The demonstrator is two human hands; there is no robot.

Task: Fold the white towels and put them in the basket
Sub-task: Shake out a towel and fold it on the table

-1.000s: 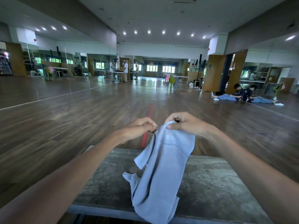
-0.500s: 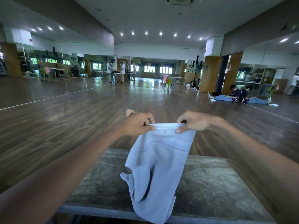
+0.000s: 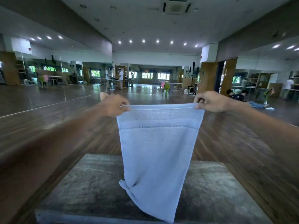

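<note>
A person's two bare arms reach forward into a large hall with a dark wooden floor (image 3: 64,126) and mirrored walls. The left hand (image 3: 114,105) and the right hand (image 3: 210,101) are held up at the same height, well apart, each pinching one top corner of a white towel (image 3: 157,151). Both hands are closed tight on the cloth, thumb against fingers. The towel's top hem is pulled straight and level between them. Below the hem runs a narrow woven band across the full width. The towel hangs flat and open, narrowing toward the bottom, where one lower corner curls up slightly on the left side. No label, brand or writing can be read on the towel.

Under the hanging towel is a worn grey table (image 3: 80,191); whether the towel's lower end touches it cannot be told.

Far back, people in white stand at tables, and a green chair (image 3: 166,88) stands on the floor. At right, people sit and lie on the floor (image 3: 239,96). Round lights dot the ceiling.
</note>
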